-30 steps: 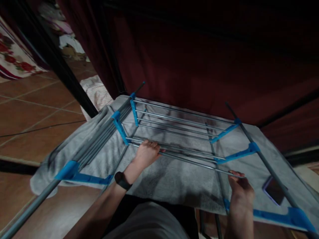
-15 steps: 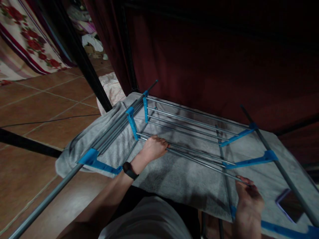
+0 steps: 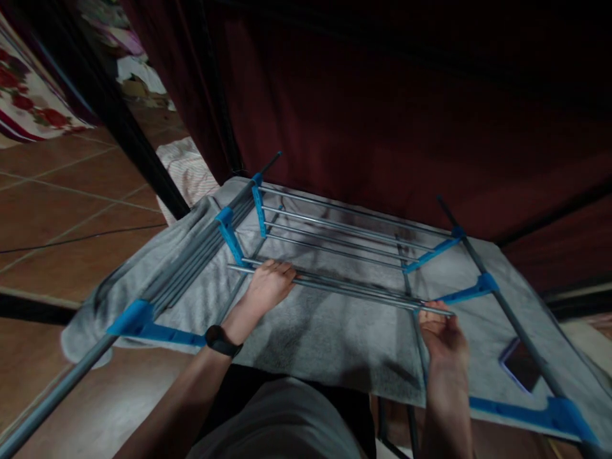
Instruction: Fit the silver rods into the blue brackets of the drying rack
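A rack of grey metal tubes with blue plastic brackets (image 3: 230,234) lies across a grey towel-like cover (image 3: 329,350). My left hand (image 3: 271,280), a dark watch on its wrist, is closed around metal rods (image 3: 349,292) close to the left bracket. My right hand (image 3: 440,331) has its fingers on the right end of the same rods, beside a right-hand bracket (image 3: 471,289). The front rod's left end pokes out past the left bracket. Behind it, several rods (image 3: 335,224) span the far pair of brackets. My palms and fingers partly hide the rods.
More grey rods (image 3: 191,261) lie along the left side tube. A phone (image 3: 520,366) rests on the cover at right. Dark posts (image 3: 119,121) and a dark red curtain (image 3: 358,127) stand behind. A cable (image 3: 81,239) runs over the tiled floor.
My right hand has moved up and inward, bringing the front rod close alongside the neighbouring one. That rod has slid left past the left bracket. The whole view has shifted.
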Demonstrator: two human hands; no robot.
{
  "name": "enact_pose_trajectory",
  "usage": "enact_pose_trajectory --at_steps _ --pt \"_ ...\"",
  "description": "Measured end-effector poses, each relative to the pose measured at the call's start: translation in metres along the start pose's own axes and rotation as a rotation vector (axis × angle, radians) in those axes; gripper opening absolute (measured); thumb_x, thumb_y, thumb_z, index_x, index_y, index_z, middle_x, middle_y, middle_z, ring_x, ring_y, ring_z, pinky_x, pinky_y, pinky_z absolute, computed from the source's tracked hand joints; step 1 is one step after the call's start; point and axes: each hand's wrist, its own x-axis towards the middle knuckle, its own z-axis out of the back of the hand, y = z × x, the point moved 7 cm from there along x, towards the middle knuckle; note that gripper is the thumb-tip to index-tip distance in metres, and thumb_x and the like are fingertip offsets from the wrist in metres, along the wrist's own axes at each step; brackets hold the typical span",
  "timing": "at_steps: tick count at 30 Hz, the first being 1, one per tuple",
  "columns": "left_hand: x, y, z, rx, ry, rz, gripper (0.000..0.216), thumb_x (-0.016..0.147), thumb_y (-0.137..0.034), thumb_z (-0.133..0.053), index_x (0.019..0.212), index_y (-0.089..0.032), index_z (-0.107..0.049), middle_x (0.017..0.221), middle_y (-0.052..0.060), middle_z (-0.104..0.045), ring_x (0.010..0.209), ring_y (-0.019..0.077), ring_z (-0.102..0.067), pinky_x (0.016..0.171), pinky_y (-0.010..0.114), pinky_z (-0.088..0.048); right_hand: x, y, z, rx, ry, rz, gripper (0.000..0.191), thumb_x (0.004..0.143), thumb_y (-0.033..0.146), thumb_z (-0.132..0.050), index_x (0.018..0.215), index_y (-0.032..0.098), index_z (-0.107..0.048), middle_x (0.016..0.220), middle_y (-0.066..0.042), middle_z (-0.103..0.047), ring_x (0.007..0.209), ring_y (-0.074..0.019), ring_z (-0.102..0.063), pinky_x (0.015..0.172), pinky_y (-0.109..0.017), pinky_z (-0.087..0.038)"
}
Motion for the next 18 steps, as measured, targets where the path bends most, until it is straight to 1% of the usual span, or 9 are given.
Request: enact_pose_trajectory --at_steps 2,4,6,7,8,10,13,16,18 --pt "-0.005 0.001 -0.001 -0.001 0.028 -0.011 0.019 0.096 -0.026 -0.059 0.087 -0.017 -0.073 0.086 0.009 -0.072 0.081 0.0244 -0.068 0.077 0.037 -0.045 -0.016 -0.004 -0.019 -0.02 0.038 -0.024 0.023 0.091 0.021 -0.052 0.088 0.03 -0.074 0.089 -0.003 -0.078 0.087 -0.0206 -0.076 0.082 -0.043 -0.067" --pt "-0.011 0.006 -0.006 0.01 0.034 -0.011 0.023 0.096 -0.028 -0.056 0.09 -0.017 -0.075 0.087 0.01 -0.073 0.084 0.0262 -0.069 0.077 0.036 -0.046 -0.031 -0.008 -0.036 0.005 0.041 -0.058 0.024 0.095 0.021 -0.053 0.085 0.027 -0.073 0.084 -0.002 -0.077 0.083 -0.0169 -0.075 0.083 -0.037 -0.066" --pt "-0.015 0.015 -0.014 0.03 0.015 0.002 0.032 0.1 -0.033 -0.049 0.101 -0.016 -0.076 0.091 0.01 -0.075 0.085 0.0269 -0.07 0.075 0.035 -0.046 -0.038 -0.01 -0.057 0.054 0.101 -0.045 0.024 0.1 0.021 -0.053 0.087 0.025 -0.073 0.087 0.0 -0.078 0.085 -0.0123 -0.075 0.087 -0.028 -0.063" --pt "-0.016 0.019 -0.02 0.04 0.011 0.003 0.037 0.103 -0.035 -0.045 0.107 -0.016 -0.075 0.096 0.011 -0.077 0.087 0.0272 -0.071 0.076 0.035 -0.046 -0.039 -0.011 -0.064 0.07 0.121 -0.033 0.023 0.101 0.021 -0.053 0.088 0.024 -0.072 0.088 0.0 -0.078 0.086 -0.0112 -0.074 0.088 -0.026 -0.062" --pt "-0.016 0.024 -0.025 0.051 0.003 0.012 0.041 0.104 -0.037 -0.041 0.108 -0.015 -0.075 0.098 0.011 -0.077 0.087 0.0279 -0.071 0.075 0.035 -0.046 -0.038 -0.011 -0.069 0.079 0.122 -0.015 0.023 0.102 0.021 -0.054 0.087 0.024 -0.072 0.087 0.001 -0.078 0.086 -0.0107 -0.074 0.088 -0.025 -0.062" --pt "-0.017 0.029 -0.034 0.052 -0.002 0.018 0.048 0.105 -0.04 -0.035 0.11 -0.015 -0.075 0.103 0.012 -0.079 0.088 0.0294 -0.073 0.074 0.035 -0.047 -0.036 -0.012 -0.076 0.073 0.138 0.001 0.02 0.101 0.02 -0.057 0.088 0.023 -0.072 0.09 0.001 -0.078 0.087 -0.0104 -0.074 0.087 -0.024 -0.061" --pt "-0.016 0.03 -0.04 0.026 0.01 0.032 0.055 0.106 -0.043 -0.029 0.11 -0.015 -0.076 0.106 0.012 -0.079 0.088 0.0305 -0.073 0.07 0.035 -0.046 -0.033 -0.011 -0.081 0.065 0.193 0.025 0.015 0.098 0.017 -0.061 0.092 0.023 -0.073 0.094 0.001 -0.079 0.089 -0.0108 -0.074 0.087 -0.024 -0.061" --pt "-0.013 0.025 -0.037 -0.015 0.013 0.042 0.057 0.104 -0.047 -0.028 0.108 -0.016 -0.076 0.101 0.013 -0.078 0.084 0.0311 -0.071 0.066 0.035 -0.042 -0.03 -0.008 -0.083 0.071 0.248 0.049 0.013 0.096 0.016 -0.062 0.092 0.023 -0.073 0.094 0.001 -0.078 0.087 -0.0115 -0.074 0.088 -0.025 -0.061" --pt "-0.009 0.02 -0.032 -0.105 -0.008 0.052 0.055 0.101 -0.05 -0.032 0.103 -0.017 -0.076 0.095 0.013 -0.077 0.08 0.0316 -0.067 0.065 0.035 -0.04 -0.026 -0.006 -0.08 0.067 0.239 0.056 0.012 0.095 0.016 -0.063 0.091 0.023 -0.072 0.091 0.001 -0.078 0.085 -0.0118 -0.073 0.087 -0.025 -0.061"
